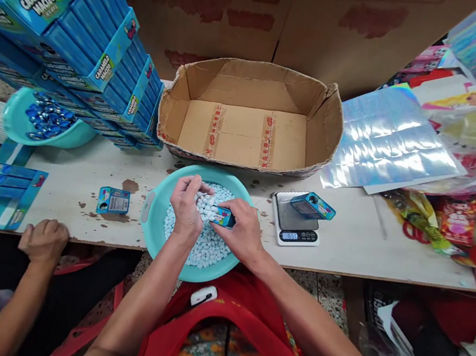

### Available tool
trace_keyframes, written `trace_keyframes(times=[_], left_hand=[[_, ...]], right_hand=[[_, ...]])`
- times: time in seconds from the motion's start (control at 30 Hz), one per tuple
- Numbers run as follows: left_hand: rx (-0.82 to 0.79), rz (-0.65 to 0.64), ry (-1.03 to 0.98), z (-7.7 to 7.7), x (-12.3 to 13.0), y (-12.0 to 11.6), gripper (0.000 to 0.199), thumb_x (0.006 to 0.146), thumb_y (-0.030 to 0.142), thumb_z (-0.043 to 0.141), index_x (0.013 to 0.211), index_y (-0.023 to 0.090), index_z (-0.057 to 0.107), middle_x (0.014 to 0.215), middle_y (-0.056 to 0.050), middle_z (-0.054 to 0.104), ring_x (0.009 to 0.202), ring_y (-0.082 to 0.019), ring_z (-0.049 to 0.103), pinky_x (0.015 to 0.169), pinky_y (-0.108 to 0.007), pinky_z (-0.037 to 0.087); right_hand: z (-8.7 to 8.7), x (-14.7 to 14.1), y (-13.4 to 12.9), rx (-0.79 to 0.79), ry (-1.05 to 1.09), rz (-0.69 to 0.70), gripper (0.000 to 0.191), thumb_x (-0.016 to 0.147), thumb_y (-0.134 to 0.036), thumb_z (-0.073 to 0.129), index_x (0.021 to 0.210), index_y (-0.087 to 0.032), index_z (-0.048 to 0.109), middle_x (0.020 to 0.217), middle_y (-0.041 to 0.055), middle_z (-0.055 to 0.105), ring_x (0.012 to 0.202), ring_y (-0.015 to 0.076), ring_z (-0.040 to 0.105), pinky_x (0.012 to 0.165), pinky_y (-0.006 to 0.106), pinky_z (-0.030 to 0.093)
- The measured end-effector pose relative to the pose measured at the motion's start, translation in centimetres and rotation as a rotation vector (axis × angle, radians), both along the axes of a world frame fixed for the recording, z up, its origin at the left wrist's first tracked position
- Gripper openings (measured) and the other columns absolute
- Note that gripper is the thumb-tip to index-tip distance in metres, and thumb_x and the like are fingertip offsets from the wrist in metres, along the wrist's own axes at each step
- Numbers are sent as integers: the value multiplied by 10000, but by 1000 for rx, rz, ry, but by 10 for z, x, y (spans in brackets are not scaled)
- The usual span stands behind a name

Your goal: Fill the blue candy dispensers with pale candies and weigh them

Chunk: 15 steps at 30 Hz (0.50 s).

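Note:
A turquoise basin (156,231) full of small pale-blue candies (207,249) stands at the table's front edge. Over it, my left hand (188,203) is cupped around a heap of these candies. My right hand (242,228) grips a small blue candy box (223,217), its end held against the candies in my left palm. To the right, a digital scale (299,236) bears another blue box (313,205), lying tilted on its plate. A further blue box (113,201) lies on the table left of the basin.
Behind the basin stands an open cardboard box (245,136). Stacked blue display boxes (74,32) rise at left, near a bowl (16,117) of blue wrapped pieces. A co-worker's hand (44,239) rests at the table edge. Silvery sheets (396,138) and packaging lie right.

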<state>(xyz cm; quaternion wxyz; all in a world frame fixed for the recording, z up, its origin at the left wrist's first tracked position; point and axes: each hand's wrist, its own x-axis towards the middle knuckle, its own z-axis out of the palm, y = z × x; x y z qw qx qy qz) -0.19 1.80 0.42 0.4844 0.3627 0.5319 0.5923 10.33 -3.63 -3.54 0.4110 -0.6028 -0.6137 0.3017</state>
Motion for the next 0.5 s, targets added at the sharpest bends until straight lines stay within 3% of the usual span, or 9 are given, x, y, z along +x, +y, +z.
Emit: trace_keyframes(times=[0.17,0.37,0.43,0.5], left_hand=[[-15,-30,0,-4,6,-3,228,786,355,651,785,159,533,593,17,565,552,-126,579,572,-244,481],[-28,-108,-60,4,3,-6,242,797,395,613,815,168,530,596,12,559,552,-133,586,591,-265,498],[1,-79,-32,-4,-11,1,254,822,430,558,851,180,523,626,7,565,573,-145,593,620,-295,510],[-1,-20,129,-25,-29,13,254,840,442,506,869,189,523,688,-10,579,637,-167,605,676,-343,519]], right_hand=[[-5,0,-1,-9,32,6,327,680,-222,729,992,-240,633,963,26,658,956,233,597,837,367,437],[-14,6,2,-16,128,13,320,684,-238,751,985,-235,639,954,27,657,951,223,604,852,369,458],[-14,11,1,-12,182,16,331,671,-209,762,978,-225,640,947,27,654,931,212,609,844,358,468],[-10,18,-1,10,257,23,337,667,-186,765,977,-226,639,956,25,645,935,200,607,844,342,473]])
